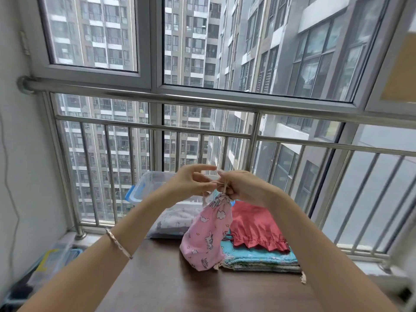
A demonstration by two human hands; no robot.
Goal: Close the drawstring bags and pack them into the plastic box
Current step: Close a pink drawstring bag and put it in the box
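Note:
A pink drawstring bag (pixel 208 230) with a unicorn print hangs above the brown table (pixel 157 278), its neck gathered tight. My right hand (pixel 240 185) grips the gathered neck and cord. My left hand (pixel 191 181) pinches the cord beside it, forefinger stretched out. A red bag (pixel 254 226) lies on a stack of flat turquoise bags (pixel 258 257) to the right. The clear plastic box (pixel 148 183) with a blue latch stands behind my hands at the table's far edge. A grey patterned bag (pixel 173 221) lies in front of the box.
A steel railing (pixel 202 129) and window run close behind the table. On the floor at the left stand clear storage boxes (pixel 54 262). A white wall with a hanging cable borders the left side.

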